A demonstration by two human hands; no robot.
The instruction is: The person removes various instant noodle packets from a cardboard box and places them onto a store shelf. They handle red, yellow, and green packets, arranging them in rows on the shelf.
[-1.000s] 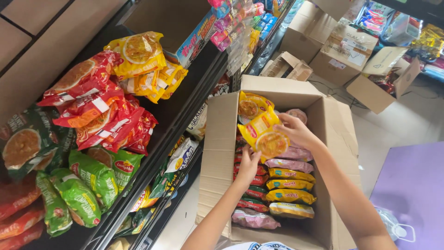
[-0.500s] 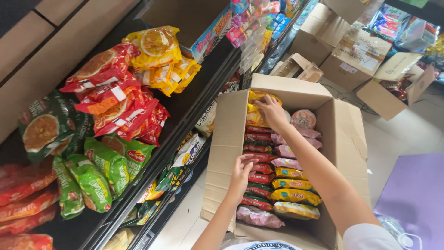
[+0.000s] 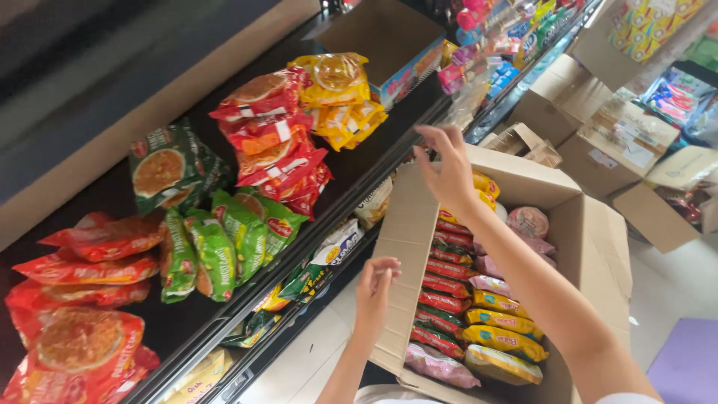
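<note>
An open cardboard box [image 3: 598, 247] stands on the floor beside a dark shelf [image 3: 187, 329]. Rows of red, yellow and pink noodle packets [image 3: 449, 288] fill it. My left hand [image 3: 376, 288] curls over the edge of the box's left flap [image 3: 407, 224]. My right hand [image 3: 449, 168] is raised above the box's far left corner with fingers apart and nothing in it. It hovers near the shelf edge, below a pile of yellow packets [image 3: 340, 90].
The shelf also holds red packets [image 3: 273, 142], green packets [image 3: 217, 247] and more red ones [image 3: 82, 262] at the left. A lower shelf has more packets [image 3: 329, 254]. Several open cardboard boxes [image 3: 613, 142] stand behind. A purple mat [image 3: 684, 366] lies at the lower right.
My right hand held a yellow packet over the box, lowered into the box, and has now come up without it toward the shelf. My left hand stayed on the flap.
</note>
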